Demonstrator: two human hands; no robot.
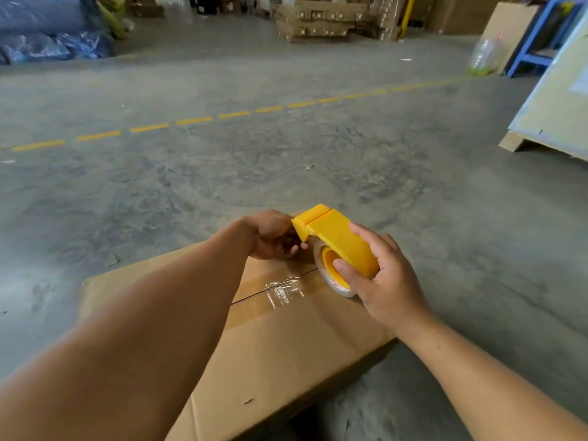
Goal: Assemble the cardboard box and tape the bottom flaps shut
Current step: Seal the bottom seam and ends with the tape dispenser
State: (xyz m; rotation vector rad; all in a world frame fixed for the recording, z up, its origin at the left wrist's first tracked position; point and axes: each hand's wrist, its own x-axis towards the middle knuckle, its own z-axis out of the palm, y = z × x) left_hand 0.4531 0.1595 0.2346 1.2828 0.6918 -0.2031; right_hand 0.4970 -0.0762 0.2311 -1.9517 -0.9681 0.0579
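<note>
A brown cardboard box point(286, 351) stands on the concrete floor with its flaps folded shut on top. The seam between the flaps runs across it, and a crumpled strip of clear tape point(283, 291) lies over the seam near the far end. My right hand point(381, 281) grips a yellow tape dispenser point(337, 237) with a clear tape roll, held just above the box's far right corner. My left hand point(273, 237) is at the dispenser's front edge, fingers curled under it as if pinching the tape end; the tape end itself is hidden.
Grey concrete floor point(286, 148) with a dashed yellow line point(194, 120) lies ahead. Stacked cartons point(321, 20) stand at the back, blue wrapped bundles point(47, 36) at the far left. A wooden crate point(560, 100) and a blue rack point(537, 43) are on the right.
</note>
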